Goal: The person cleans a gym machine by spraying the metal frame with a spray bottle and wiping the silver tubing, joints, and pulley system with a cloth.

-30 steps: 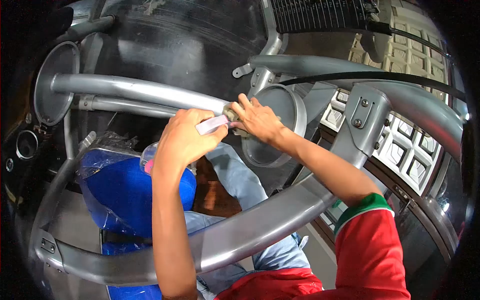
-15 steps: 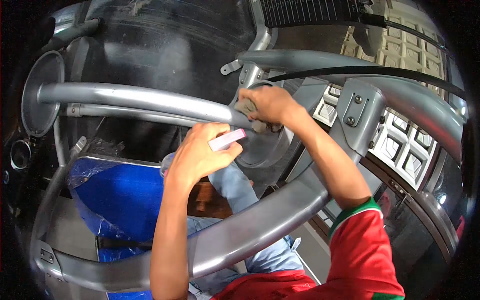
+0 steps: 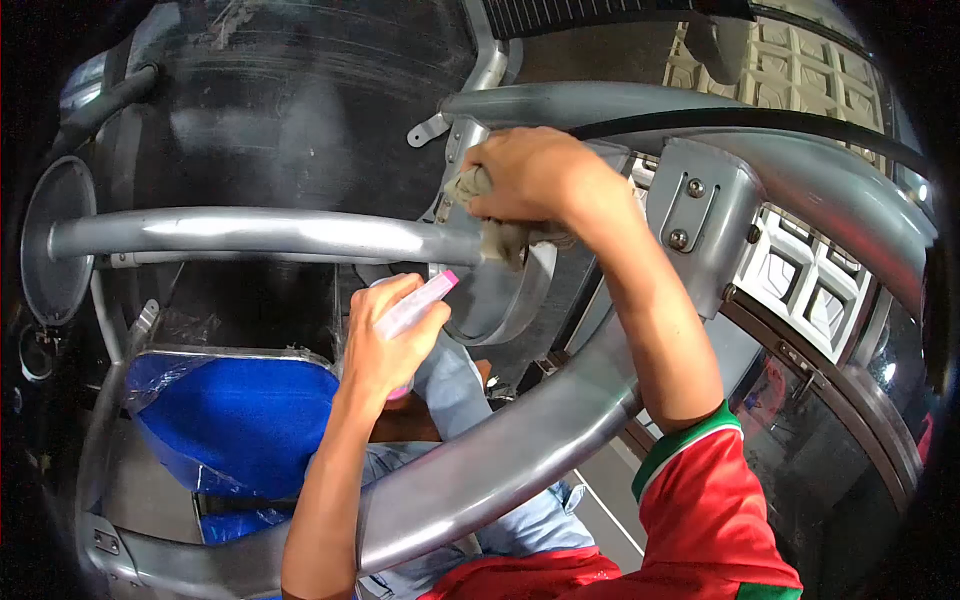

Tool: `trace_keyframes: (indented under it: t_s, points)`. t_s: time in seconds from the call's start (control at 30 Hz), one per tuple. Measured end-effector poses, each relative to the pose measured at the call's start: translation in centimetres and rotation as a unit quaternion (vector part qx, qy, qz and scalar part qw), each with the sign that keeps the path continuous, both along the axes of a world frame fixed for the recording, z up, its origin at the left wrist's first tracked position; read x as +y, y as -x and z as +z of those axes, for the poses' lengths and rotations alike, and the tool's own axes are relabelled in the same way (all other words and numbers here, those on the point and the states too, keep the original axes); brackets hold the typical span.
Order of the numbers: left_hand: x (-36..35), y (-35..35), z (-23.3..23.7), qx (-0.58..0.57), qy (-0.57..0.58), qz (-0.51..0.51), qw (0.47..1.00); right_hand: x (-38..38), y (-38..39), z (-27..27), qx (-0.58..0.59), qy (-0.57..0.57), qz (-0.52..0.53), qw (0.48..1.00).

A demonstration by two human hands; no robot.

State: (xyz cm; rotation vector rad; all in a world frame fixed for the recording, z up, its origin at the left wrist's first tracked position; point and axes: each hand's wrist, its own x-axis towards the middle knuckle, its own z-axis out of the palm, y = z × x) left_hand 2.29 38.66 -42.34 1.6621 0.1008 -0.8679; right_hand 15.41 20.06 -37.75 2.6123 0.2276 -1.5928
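Observation:
My left hand (image 3: 378,345) is wrapped round a spray bottle (image 3: 415,306) with a white and pink spray head; most of the bottle's body is hidden behind the fingers. In my right hand (image 3: 545,178) a crumpled greyish-beige cloth (image 3: 502,242) is gripped. The cloth presses on the right end of a silver metal tube (image 3: 270,232), by a round grey disc (image 3: 490,305). The left hand is just below this tube, apart from it.
A thick curved grey tube (image 3: 500,470) crosses in front of my body. At left are a blue seat (image 3: 240,410) partly under clear plastic and a round end plate (image 3: 58,240). A bolted bracket (image 3: 690,210) and black cable (image 3: 720,120) lie right.
The view has shifted, so the silver tube and blue seat appear lower. The right hand with the cloth is still at the tube's end, its wrist turned. The spray bottle is tilted more upright.

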Motion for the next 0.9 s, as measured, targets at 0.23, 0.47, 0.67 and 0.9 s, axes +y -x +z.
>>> trace_keyframes:
  t_s: [0.23,0.47,0.67,0.9]
  points:
    - [0.5,-1.1,0.5,-0.066,-0.012,-0.028,0.997,3.9,5.8,-1.7,0.071,0.088,0.178,0.977]
    - [0.9,-1.9,1.5,-0.071,-0.057,-0.042,0.995,3.6,5.7,-2.7,0.014,0.176,0.168,0.97]
    - [1.5,-2.0,1.2,-0.1,-0.058,-0.025,0.993,3.6,2.6,-8.1,0.035,0.207,0.232,0.95]
    - [2.6,-2.9,1.3,-0.12,-0.081,-0.009,0.989,0.7,6.8,-18.0,-0.045,0.119,0.257,0.958]
